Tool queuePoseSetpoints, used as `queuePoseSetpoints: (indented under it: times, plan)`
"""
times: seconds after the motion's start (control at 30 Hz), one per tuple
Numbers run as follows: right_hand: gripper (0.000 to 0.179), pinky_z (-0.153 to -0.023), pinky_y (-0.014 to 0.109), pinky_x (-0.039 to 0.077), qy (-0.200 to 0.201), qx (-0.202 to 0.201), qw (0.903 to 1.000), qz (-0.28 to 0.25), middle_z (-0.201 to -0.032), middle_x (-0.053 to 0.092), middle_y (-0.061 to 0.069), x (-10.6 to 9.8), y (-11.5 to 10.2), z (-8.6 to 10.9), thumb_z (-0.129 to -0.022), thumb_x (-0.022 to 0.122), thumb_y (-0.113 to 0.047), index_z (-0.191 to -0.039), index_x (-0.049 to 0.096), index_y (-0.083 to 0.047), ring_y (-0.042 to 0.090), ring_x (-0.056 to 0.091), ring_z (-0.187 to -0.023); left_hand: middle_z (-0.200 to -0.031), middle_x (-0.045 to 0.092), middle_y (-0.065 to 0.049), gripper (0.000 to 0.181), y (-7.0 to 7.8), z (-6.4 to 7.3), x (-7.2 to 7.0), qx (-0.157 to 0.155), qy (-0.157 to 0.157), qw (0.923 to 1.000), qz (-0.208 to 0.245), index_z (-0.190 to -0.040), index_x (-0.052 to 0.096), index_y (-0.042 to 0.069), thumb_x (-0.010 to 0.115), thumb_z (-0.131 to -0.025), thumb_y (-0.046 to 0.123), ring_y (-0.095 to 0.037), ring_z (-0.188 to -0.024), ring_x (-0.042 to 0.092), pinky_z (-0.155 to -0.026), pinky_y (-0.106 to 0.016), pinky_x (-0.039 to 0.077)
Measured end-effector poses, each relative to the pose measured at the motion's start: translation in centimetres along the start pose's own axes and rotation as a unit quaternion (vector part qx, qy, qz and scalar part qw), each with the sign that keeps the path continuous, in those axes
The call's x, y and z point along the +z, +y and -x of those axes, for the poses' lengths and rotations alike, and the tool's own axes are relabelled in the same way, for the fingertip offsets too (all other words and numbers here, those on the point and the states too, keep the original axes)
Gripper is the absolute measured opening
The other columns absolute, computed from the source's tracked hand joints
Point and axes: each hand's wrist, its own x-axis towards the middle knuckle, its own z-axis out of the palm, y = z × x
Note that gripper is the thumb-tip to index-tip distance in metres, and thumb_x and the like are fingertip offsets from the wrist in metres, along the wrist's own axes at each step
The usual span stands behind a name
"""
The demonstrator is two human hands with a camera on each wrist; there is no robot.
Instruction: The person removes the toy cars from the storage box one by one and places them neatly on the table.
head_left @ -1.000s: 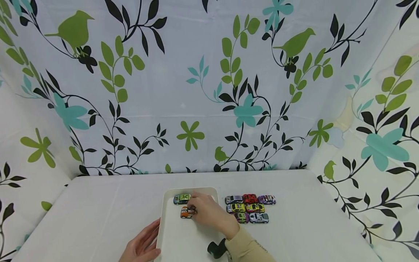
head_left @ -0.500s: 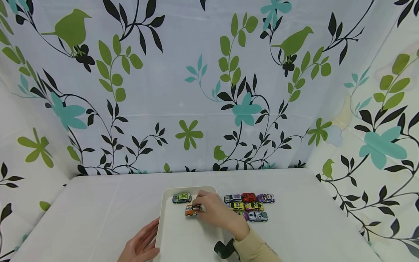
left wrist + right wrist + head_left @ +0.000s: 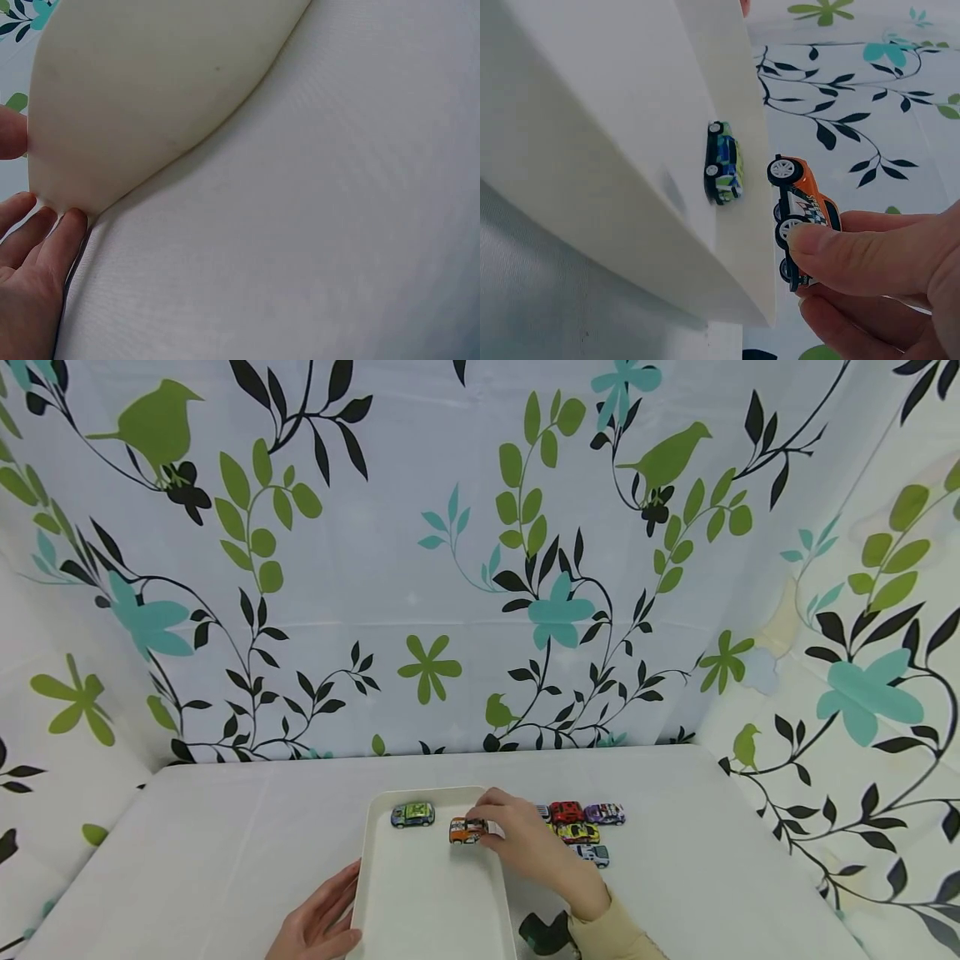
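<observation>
My right hand pinches an orange toy car between thumb and fingers, over the right part of a white tray. In the right wrist view this car is held up off the tray floor, its wheels turned towards the tray. A green-and-blue toy car stands inside the tray near the far left corner. My left hand lies along the tray's left outer wall. Seen from the left wrist, the fingertips touch that wall and are fairly straight.
Right of the tray sit several toy cars in rows: a red car, a purple car, a yellow car and a silver car. My right hand partly covers this group. A leaf-patterned curtain hangs behind the white table.
My right hand has lifted the orange car and carried it rightward, away from the green car towards the tray's right wall. The left hand stays at the tray's left wall.
</observation>
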Motion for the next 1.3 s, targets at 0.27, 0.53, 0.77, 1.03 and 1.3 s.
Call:
queuePoseSetpoints:
  times: [0.27, 0.53, 0.77, 1.03, 1.3]
  plan:
    - [0.032, -0.079, 0.028, 0.061, 0.045, 0.016, 0.9988, -0.008, -0.113, 0.063, -0.001, -1.4, 1.6, 2.3, -0.085, 0.075, 0.003, -0.114, 0.072, -0.008, 0.014, 0.064, -0.098, -0.164, 0.016, -0.018, 0.084, 0.0, -0.2, -0.1, -0.008, -0.001, 1.0000, 0.002, -0.157, 0.020, 0.000, 0.069, -0.090, 0.007, 0.015, -0.118, 0.051, -0.106, -0.022, 0.049]
    - [0.037, -0.084, 0.032, 0.061, 0.096, 0.028, 0.9949, 0.011, -0.113, 0.064, -0.002, -2.8, 4.1, 5.0, -0.080, 0.078, 0.006, -0.113, 0.072, -0.009, 0.017, 0.066, -0.102, -0.163, 0.018, -0.020, 0.082, -0.2, -0.1, -0.1, -0.003, 0.006, 1.0000, -0.006, -0.156, 0.022, -0.001, 0.068, -0.090, 0.007, 0.015, -0.117, 0.051, -0.105, -0.022, 0.050]
    - [0.039, -0.082, 0.036, 0.061, 0.112, 0.067, 0.9909, 0.031, -0.110, 0.065, -0.003, -3.9, 5.7, 6.8, -0.077, 0.080, 0.005, -0.113, 0.072, -0.008, 0.017, 0.066, -0.099, -0.163, 0.021, -0.018, 0.083, 0.0, -0.1, 0.0, -0.011, 0.015, 0.9998, -0.011, -0.156, 0.024, 0.001, 0.071, -0.088, 0.009, 0.015, -0.116, 0.051, -0.105, -0.022, 0.050]
    - [0.038, -0.086, 0.038, 0.061, 0.127, 0.107, 0.9857, 0.028, -0.109, 0.066, -0.003, -4.4, 7.0, 8.0, -0.074, 0.081, 0.009, -0.107, 0.074, -0.009, 0.020, 0.067, -0.103, -0.163, 0.018, -0.018, 0.085, -0.3, -0.2, -0.2, -0.017, 0.005, 0.9998, -0.002, -0.157, 0.021, 0.001, 0.070, -0.088, 0.008, 0.015, -0.116, 0.051, -0.106, -0.023, 0.049]
    - [0.041, -0.084, 0.039, 0.062, 0.139, 0.099, 0.9844, 0.042, -0.106, 0.067, -0.003, -5.0, 8.9, 9.0, -0.070, 0.082, 0.013, -0.103, 0.075, -0.010, 0.020, 0.067, -0.099, -0.164, 0.018, -0.016, 0.084, -0.1, -0.2, -0.1, -0.021, 0.009, 0.9997, -0.005, -0.157, 0.021, 0.002, 0.070, -0.089, 0.009, 0.015, -0.116, 0.051, -0.106, -0.023, 0.049]
